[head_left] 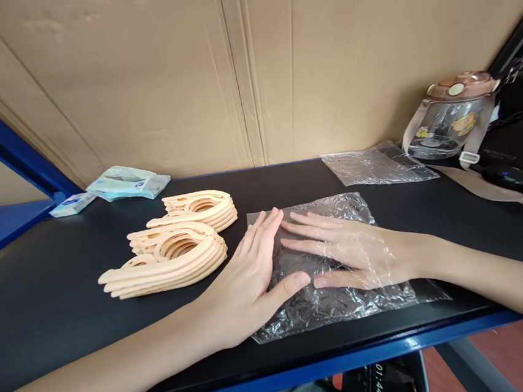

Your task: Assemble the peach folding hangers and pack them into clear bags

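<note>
A clear plastic bag [332, 309] lies flat on the black tabletop in front of me. My right hand [345, 246] is inside it up to about the wrist, palm down, with fingers stretched and spread; the film shines over its back. On the bag's left side rests my left hand [259, 264], outside the film, its fingers straight and its thumb pointing toward my right thumb. Left of that hand are two stacks of beige plastic folding hangers, a nearer stack [171, 272] and a farther stack [219, 215]. Neither hand touches them.
A second clear bag [374, 165] lies at the back right, beside a clear water bottle [453, 125] with a beige strap [492, 185]. Black bags [522, 140] stand at the far right. Tissue packs [126, 183] sit back left. Cardboard [162, 76] walls the rear; a blue rail [306, 370] edges the front.
</note>
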{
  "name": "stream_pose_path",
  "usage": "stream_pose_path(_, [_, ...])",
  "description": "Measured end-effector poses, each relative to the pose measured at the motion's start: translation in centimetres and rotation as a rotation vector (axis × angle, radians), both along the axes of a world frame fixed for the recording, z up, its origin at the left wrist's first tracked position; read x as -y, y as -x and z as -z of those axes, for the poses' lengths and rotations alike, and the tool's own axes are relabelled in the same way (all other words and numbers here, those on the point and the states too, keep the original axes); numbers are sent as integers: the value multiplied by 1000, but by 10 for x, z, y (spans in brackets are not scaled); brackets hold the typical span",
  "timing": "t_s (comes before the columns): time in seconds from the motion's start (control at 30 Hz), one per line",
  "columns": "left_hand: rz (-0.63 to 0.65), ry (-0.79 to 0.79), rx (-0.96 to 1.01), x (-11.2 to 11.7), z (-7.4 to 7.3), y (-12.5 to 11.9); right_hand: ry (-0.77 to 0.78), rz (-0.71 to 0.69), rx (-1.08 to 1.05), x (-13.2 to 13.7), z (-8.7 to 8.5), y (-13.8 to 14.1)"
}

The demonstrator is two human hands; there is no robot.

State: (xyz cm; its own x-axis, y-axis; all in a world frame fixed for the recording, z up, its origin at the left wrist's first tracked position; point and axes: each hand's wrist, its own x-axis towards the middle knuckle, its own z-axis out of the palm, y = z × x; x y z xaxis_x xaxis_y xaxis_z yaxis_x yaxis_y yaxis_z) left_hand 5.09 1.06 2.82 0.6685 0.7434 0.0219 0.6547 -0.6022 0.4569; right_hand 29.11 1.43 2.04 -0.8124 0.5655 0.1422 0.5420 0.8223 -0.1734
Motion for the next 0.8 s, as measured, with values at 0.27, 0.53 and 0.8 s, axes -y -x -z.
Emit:
stream_pose_path(0.27, [110,-121,-45,0,1,0,-19,-43,-63,-5,7,6])
stream_pose_path(0.53, [44,-75,-64,0,1,-1,130,32,-52,-3,-3,-5])
stream_pose_path(0.8, [38,-74,-51,0,0,2,496,146,64,-12,-51,-51])
